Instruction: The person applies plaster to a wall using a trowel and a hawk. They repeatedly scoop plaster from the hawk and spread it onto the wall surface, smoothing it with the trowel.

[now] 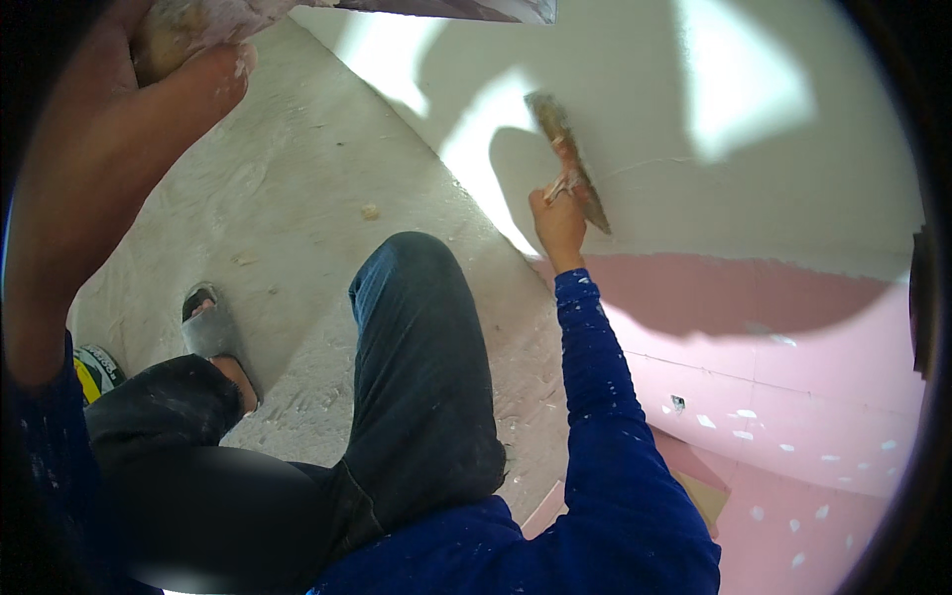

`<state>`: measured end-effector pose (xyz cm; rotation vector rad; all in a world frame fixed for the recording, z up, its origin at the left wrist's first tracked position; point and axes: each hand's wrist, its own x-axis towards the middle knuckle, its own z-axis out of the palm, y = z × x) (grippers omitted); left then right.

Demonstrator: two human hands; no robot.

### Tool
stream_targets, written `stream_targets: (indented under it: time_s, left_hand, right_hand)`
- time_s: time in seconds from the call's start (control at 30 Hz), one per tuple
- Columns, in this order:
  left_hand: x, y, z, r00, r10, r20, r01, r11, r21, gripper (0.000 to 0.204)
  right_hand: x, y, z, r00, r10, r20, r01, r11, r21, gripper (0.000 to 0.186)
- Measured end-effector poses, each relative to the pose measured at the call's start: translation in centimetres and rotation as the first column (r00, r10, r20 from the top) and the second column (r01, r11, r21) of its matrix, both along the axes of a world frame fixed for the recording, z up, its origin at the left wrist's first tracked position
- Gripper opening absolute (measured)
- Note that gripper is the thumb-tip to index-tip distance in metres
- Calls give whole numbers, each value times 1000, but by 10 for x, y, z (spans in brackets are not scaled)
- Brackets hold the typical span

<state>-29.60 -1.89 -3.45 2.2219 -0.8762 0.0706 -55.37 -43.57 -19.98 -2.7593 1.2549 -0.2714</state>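
My right hand (558, 220) is closed around the handle of a plastering trowel (592, 203), its long blade laid against the wall. Wet-looking grey-white plaster (645, 188) coats the wall around it, ending in a ragged border over pink board (694, 288). At the upper left, close to the camera, my left hand (164, 124) grips a plaster-smeared handle (183, 40). A metal blade (466, 8) shows beside that hand at the top edge; the rest of this tool is cut off, so its exact kind cannot be told.
The dusty concrete floor (297, 169) meets the wall along a slanting edge, with a small lump (370, 212) on it. A yellow, green and black object (97, 372) lies by my slippered foot (213, 322). White patches and a small wall box (678, 402) mark the pink board.
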Motion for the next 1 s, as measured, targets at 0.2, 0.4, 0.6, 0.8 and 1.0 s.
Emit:
stream_targets:
  time_s: [0.2, 0.4, 0.6, 0.8, 1.0]
  left_hand:
    - [2, 0, -1, 1000, -5, 0, 5, 1000, 1, 58]
    - [8, 1, 1, 1000, 5, -6, -5, 1000, 16, 59]
    - [9, 3, 5, 1000, 16, 6, -16, 999, 43, 59]
    - [2, -1, -4, 1000, 29, 2, -29, 998, 57, 59]
    - [2, -7, -7, 999, 30, -12, -30, 998, 49, 59]
  right_hand:
    - [7, -6, 85, 885, 113, 452, -182, 977, 112, 27]
    - [-19, 27, 53, 659, -186, 729, -435, 697, 571, 27]
    - [-3, 7, -41, 567, -353, 744, -449, 625, 639, 22]
    - [9, -9, -57, 507, -456, 731, -306, 698, 647, 22]
    - [-37, -7, -11, 448, -577, 683, -189, 685, 703, 19]
